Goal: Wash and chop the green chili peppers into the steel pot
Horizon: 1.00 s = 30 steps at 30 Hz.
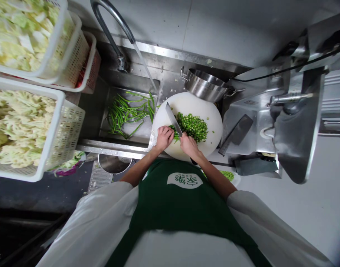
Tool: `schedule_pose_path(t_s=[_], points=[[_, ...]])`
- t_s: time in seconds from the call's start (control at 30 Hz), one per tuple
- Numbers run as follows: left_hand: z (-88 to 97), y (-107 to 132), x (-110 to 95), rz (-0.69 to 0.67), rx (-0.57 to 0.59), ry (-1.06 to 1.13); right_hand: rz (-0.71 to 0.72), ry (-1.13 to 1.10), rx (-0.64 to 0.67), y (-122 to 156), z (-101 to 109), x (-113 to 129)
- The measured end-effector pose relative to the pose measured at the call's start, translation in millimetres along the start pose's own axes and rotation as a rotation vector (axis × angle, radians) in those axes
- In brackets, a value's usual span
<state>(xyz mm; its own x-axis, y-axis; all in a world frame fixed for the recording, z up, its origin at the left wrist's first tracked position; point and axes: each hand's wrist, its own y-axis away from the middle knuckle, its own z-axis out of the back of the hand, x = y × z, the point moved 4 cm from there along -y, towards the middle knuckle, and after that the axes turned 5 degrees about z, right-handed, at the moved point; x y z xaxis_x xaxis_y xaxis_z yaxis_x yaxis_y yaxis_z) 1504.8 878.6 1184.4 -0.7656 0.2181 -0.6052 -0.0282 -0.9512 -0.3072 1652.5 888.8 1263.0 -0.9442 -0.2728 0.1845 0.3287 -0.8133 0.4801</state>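
Observation:
My right hand [189,144] is closed round the handle of a knife [174,120], whose blade slants up and left over a round white cutting board [164,107]. Just left of the blade, my left hand [164,137] presses with curled fingers on green beans [176,137], only partly visible beneath them. A heap of chopped green beans [193,126] lies right of the blade, with a few pieces scattered about. Long whole green beans [127,113] lie in the metal sink [142,139] to the left.
Water runs from a curved faucet [114,13] into the sink. A steel pot [205,87] stands behind the board. To the right lie a cleaver [238,133] and a slicing machine [296,137]. Baskets of cauliflower [51,144] and cut cabbage [51,55] stand at left.

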Motion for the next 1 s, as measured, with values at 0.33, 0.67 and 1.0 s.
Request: schedule_pose_path(t_s=[0.33,0.67,1.0], points=[[-7.2,-9.8,5.8,-0.063,0.008,-0.013,0.013,0.056,0.001,44.0,10.5,1.5],[-21.3,-9.2,11.4,-0.07,0.086,0.011,-0.007,0.022,0.019,6.0,-4.1,12.2],[-24.7,-9.4,11.8,-0.046,0.083,0.006,0.019,0.036,0.056,21.6,-1.4,10.8]])
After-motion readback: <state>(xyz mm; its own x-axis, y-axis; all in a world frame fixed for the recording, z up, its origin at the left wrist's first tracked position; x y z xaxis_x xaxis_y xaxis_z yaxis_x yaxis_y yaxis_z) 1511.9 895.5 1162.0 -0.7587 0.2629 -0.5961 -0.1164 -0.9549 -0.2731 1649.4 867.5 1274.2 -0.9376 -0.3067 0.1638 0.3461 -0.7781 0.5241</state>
